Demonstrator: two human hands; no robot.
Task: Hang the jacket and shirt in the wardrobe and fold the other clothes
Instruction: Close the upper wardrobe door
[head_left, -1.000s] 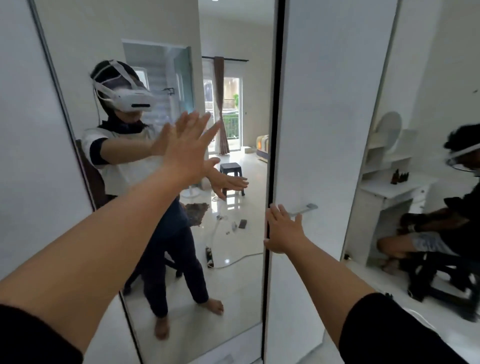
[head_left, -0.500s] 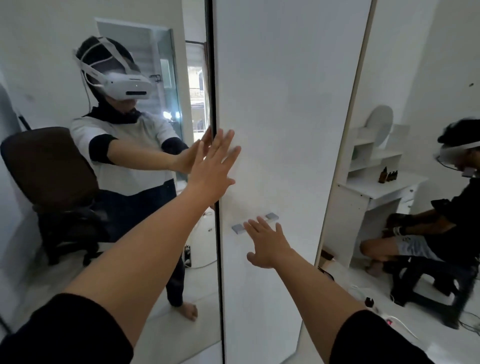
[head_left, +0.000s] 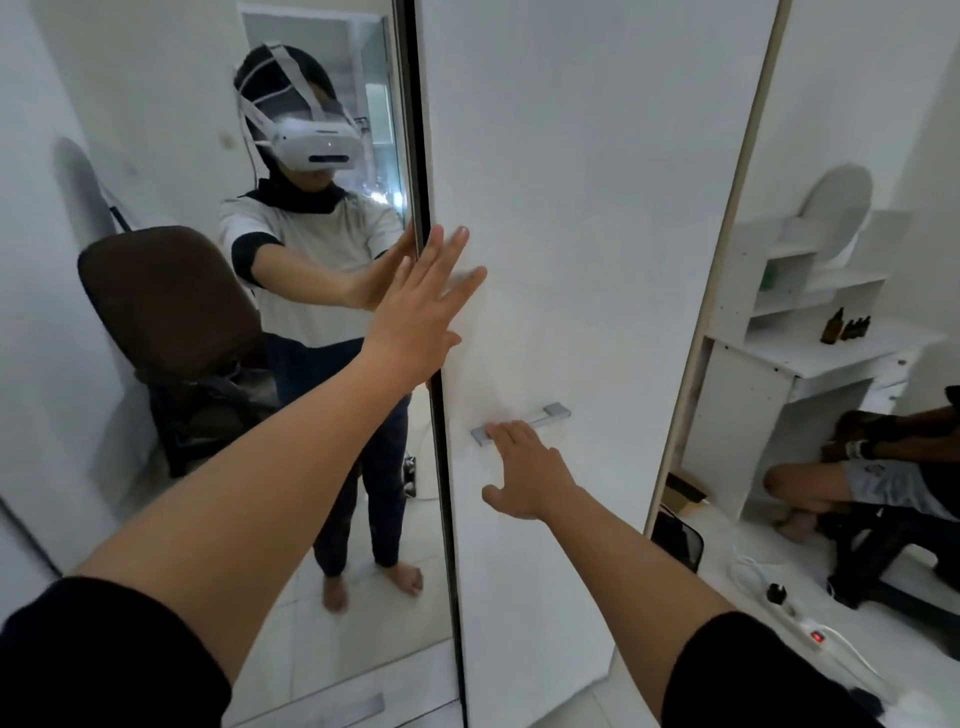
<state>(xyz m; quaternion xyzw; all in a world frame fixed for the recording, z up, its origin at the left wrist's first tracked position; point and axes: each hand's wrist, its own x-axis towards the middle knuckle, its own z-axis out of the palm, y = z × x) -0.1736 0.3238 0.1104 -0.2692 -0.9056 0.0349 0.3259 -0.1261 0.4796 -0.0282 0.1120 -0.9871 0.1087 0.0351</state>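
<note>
Since half a second ago the mirrored door (head_left: 208, 364) has swung further shut and the right hand (head_left: 524, 475) has climbed to the handle (head_left: 522, 423). Left hand (head_left: 423, 306) lies flat, fingers spread wide, across the seam between mirror and white door (head_left: 597, 260). Right hand's fingers are straight and relaxed, tips touching the handle's near end, gripping nothing. Judged by look, the doors are stiff, smooth and slippery to a palm; the bar is the sure hold. Count: 2 doors, 1 handle, 2 hands. Jacket and shirt are out of view, perhaps behind the doors. Far right stand a white dressing table (head_left: 810, 358) and a seated person (head_left: 883, 467).
</note>
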